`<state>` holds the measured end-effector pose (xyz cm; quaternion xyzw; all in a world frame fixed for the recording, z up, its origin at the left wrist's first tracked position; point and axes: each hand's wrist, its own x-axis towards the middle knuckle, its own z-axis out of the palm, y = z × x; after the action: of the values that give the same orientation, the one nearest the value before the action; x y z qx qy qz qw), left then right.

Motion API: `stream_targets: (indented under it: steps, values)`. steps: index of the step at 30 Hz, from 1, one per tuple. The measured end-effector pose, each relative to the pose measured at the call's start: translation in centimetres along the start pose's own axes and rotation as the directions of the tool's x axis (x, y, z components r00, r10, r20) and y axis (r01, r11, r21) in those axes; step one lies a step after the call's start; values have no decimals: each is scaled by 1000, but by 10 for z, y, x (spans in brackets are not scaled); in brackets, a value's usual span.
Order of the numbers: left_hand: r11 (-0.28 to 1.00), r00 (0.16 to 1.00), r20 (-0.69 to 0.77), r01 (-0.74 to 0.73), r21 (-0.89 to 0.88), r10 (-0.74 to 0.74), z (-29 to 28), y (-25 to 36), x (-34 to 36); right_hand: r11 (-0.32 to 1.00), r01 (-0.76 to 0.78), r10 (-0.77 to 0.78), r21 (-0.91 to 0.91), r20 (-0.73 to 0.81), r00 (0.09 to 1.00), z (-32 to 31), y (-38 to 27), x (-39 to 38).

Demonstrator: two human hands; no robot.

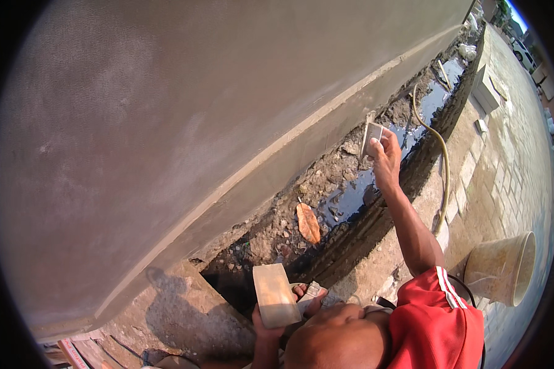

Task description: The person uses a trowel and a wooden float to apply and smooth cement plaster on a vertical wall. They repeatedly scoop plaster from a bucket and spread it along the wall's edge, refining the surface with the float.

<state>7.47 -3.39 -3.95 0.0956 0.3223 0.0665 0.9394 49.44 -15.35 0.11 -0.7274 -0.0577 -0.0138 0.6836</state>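
My right hand (385, 157) reaches out along the foot of a grey plastered wall (184, 123), its fingers closed on a small flat grey rectangular plate (372, 136). The plate is tilted on edge, close to the wall's lower band (326, 147). Low in the view, my left hand (266, 326) grips a pale tan rectangular board (274, 295) from beneath and the side; most of its fingers are hidden behind the board. Just beside the board, toes and part of a sandal (309, 296) show beyond a bent knee (335, 338).
A muddy trench with dark standing water (351, 197) runs along the wall; a dry orange-brown leaf (308, 223) lies in it. A yellowish hose (440, 144) curves over its edge. To the right are a dirty bucket (501, 269), a pale block (487, 90) and paving (517, 166).
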Motion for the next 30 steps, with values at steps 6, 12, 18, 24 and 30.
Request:
stream_targets:
  steps: [6, 12, 18, 24, 30]
  values:
    - [990, 997, -57, 37, -134, -45, -13, 3, 0, 605, 481, -563, -635, 86, 822, -70, -57, 119]
    - [976, 993, -91, 48, -212, -69, -32, -2, 3, 486, 414, -378, -770, 242, 893, -65, -93, 151]
    - [972, 991, -117, 35, -233, -63, -42, 4, -1, 579, 467, -282, -668, 373, 884, -5, -119, 72]
    - [969, 991, -82, 85, -233, -107, -32, 7, 5, 581, 619, -309, -529, 560, 769, 42, -135, -14]
    - [965, 986, -23, 156, -209, -164, -11, 12, 3, 858, 457, -289, -235, 515, 807, 52, -131, -56]
